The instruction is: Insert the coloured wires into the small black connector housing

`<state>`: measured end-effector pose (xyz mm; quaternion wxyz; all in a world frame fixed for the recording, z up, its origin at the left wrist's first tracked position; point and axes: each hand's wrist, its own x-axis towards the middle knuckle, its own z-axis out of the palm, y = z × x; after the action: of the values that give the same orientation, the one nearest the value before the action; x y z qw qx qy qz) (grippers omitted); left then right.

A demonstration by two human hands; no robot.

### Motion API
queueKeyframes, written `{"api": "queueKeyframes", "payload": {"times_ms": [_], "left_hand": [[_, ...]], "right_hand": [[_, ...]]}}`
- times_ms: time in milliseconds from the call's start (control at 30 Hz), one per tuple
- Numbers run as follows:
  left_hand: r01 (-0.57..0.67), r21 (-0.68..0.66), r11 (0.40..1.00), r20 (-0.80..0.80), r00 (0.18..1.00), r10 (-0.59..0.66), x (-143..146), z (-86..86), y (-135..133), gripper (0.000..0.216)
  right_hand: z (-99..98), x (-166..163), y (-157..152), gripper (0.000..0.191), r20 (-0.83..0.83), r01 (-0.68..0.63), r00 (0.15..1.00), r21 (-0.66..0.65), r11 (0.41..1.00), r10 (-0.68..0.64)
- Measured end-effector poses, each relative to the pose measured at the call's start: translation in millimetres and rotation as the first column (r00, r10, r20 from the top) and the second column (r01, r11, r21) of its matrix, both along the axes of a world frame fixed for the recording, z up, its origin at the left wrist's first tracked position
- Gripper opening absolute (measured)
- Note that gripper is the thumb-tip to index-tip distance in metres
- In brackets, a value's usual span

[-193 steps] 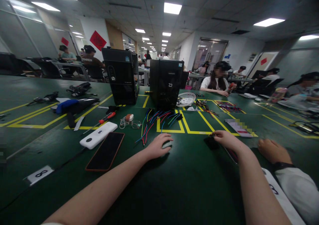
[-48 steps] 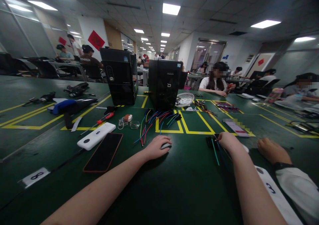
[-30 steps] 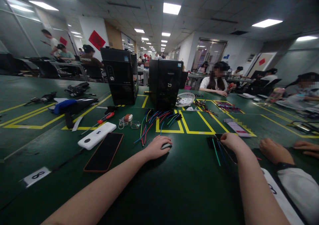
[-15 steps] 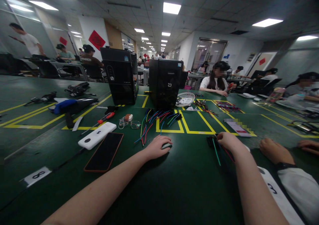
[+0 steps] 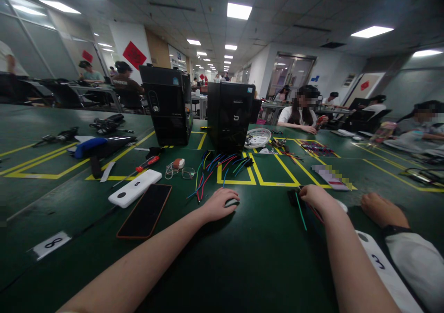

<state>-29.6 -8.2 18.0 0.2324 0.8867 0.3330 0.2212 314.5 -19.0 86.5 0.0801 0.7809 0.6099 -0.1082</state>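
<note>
My left hand rests on the green table, its fingers curled over a small pale grey rounded object whose kind I cannot make out. On the right, my right hand is closed in a pinch at a bundle of wires. A black piece lies at its fingertips, and a green wire sticks out toward me. What exactly the fingertips grip is partly hidden. Ahead of my left hand lie loose red, blue, green and yellow wires with black ends.
Two black computer towers stand ahead. A dark phone, a white power strip, a screwdriver and glasses lie left. A co-worker's hand and another power strip are close on my right.
My right hand has shifted very slightly left at the wires, while my left hand stays put. A hand at the far right edge has left view, and a standing person moved off leftward.
</note>
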Motion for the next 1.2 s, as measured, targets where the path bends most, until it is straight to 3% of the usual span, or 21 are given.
{"api": "queueKeyframes", "payload": {"times_ms": [133, 300, 367, 467, 533, 667, 767, 867, 967, 1200], "left_hand": [[-0.002, 0.002, 1.0, 0.003, 1.0, 0.002, 0, -1.8, 1, 0.028], [-0.009, -0.004, 1.0, 0.014, 1.0, 0.009, 0, 1.1, 0, 0.027], [-0.007, -0.005, 1.0, 0.033, 0.999, 0.007, 0, 1.9, -1, 0.029], [-0.024, 0.008, 1.0, 0.086, 0.996, 0.023, 1, -0.7, 0, 0.038], [-0.067, 0.016, 0.998, 0.13, 0.989, 0.065, 1, -4.5, 1, 0.051], [-0.116, -0.001, 0.993, 0.145, 0.983, 0.115, -1, -10.3, 5, 0.07], [-0.106, 0.012, 0.994, 0.082, 0.991, 0.104, -4, -11.1, 9, 0.052], [-0.136, 0.048, 0.99, 0.041, 0.99, 0.134, -6, -11.5, 11, 0.04], [-0.144, 0.07, 0.987, 0.032, 0.989, 0.142, -5, -12.6, 12, 0.039], [-0.16, 0.059, 0.985, -0.002, 0.987, 0.16, -2, -12.9, 13, 0.033]], "right_hand": [[-2.3, -14, -4, 0.032, 0.064, 0.048, 0.997, -0.084, 0.995, -0.042], [-8.3, -31, -7, 0.036, 0.134, 0.188, 0.973, 0.03, 0.982, -0.19], [-11.1, -44, -6, 0.034, 0.128, 0.114, 0.984, 0.079, 0.99, -0.124], [-18.9, -75, -6, 0.034, 0.082, -0.121, 0.991, 0.169, 0.978, 0.108], [-26.9, -101, -7, 0.031, 0.034, -0.324, 0.944, 0.276, 0.905, 0.328], [-44.5, -145, -14, 0.042, 0.041, -0.594, 0.761, 0.444, 0.671, 0.647], [-54.4, -163, -19, 0.04, 0.051, -0.662, 0.652, 0.526, 0.534, 0.757], [-60.9, -171, -21, 0.031, 0.059, -0.645, 0.605, 0.62, 0.446, 0.794], [-65.4, -177, -21, 0.02, 0.056, -0.6, 0.606, 0.687, 0.41, 0.793], [-69.1, -183, -22, 0.015, -0.129, -0.452, 0.605, 0.757, 0.472, 0.786]]}}
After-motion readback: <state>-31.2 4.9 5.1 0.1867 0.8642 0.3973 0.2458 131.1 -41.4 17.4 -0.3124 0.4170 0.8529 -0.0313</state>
